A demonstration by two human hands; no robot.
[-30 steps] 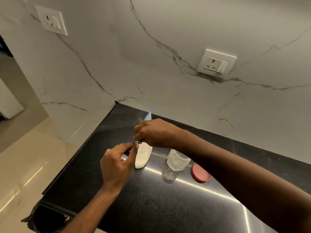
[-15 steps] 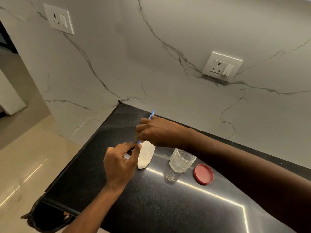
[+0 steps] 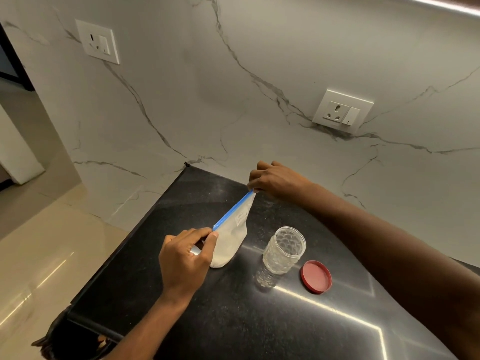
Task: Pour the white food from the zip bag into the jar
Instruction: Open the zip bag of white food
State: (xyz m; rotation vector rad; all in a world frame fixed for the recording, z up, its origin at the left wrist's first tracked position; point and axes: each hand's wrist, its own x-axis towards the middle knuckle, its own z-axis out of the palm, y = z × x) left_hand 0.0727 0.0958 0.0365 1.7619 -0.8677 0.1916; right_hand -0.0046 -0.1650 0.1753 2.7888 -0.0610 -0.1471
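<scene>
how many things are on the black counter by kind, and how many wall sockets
zip bag: 1, pinched at both ends by the left hand and the right hand
clear jar: 1, open
red lid: 1, lying beside the jar
wall sockets: 2
total: 5

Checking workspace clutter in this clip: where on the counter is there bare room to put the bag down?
Bare counter lies in front of the jar and red lid, and behind the zip bag toward the wall. The middle is crowded: left hand, right hand, bag, jar and lid.
</scene>
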